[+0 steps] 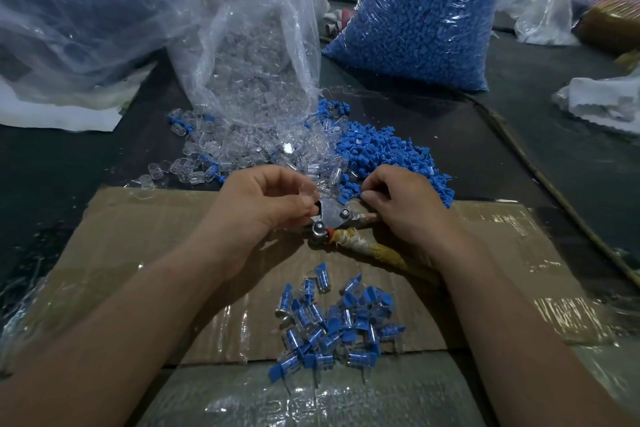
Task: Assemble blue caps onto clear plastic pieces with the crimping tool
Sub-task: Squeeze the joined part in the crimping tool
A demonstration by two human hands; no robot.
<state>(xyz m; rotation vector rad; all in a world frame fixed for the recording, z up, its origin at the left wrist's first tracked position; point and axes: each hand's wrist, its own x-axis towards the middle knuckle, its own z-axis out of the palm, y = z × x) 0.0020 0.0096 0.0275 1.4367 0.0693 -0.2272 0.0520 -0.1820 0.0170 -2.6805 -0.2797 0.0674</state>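
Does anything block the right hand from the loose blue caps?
Nothing visible does. The right hand has its fingertips at the near edge of the blue caps; the crimping tool lies beside it, not between.

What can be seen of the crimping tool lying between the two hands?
The crimping tool is a plier-like tool with a dull metal head showing two round silver pivots. Its two handles, wrapped in grubby yellowish cloth or tape, splay toward the lower right. It lies on the taped cardboard. The left hand touches the head while pinching what looks like a clear plastic piece; the upper handle runs under the right hand.
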